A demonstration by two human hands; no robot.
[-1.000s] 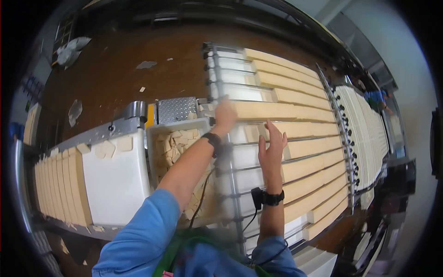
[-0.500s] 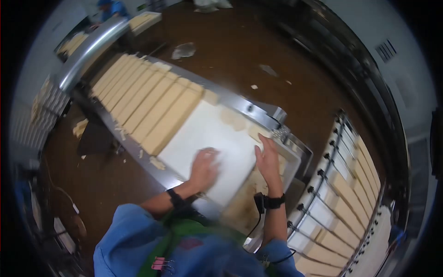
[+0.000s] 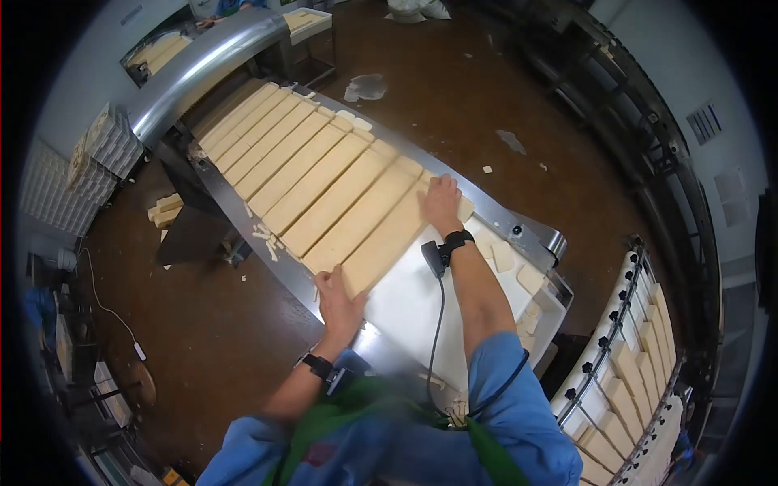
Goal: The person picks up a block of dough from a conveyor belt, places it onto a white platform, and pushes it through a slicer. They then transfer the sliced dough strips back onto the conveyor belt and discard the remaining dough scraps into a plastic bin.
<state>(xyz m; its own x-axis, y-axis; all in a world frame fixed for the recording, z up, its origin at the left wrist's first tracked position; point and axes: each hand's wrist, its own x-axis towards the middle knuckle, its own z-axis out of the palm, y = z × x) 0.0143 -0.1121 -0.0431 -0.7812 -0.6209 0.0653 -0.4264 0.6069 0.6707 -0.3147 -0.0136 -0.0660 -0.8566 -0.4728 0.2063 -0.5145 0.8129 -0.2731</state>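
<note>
Long pale yellow slabs [image 3: 324, 190] lie side by side across a white conveyor belt [image 3: 433, 304]. My left hand [image 3: 339, 306] is at the near left end of the nearest slab [image 3: 385, 243], its fingers curled over that end. At the slab's far right end is my right hand [image 3: 442, 202], fingers bent down over it. Between them, my hands hold this slab by its two ends. Small offcuts [image 3: 502, 257] lie on the belt right of my right hand.
Crumbs [image 3: 267, 240] lie on the metal edge at left. A curved metal hood [image 3: 207, 69] spans the belt's far end. At right, a second conveyor [image 3: 596, 364] carries more slabs. Another person [image 3: 235, 6] is at the far top, and white crates [image 3: 113, 146] stand at left.
My hands have moved from above the bare belt and the tray side to the nearest slab's ends. The slabs reach nearer to me along the belt, and the camera view has shifted.
</note>
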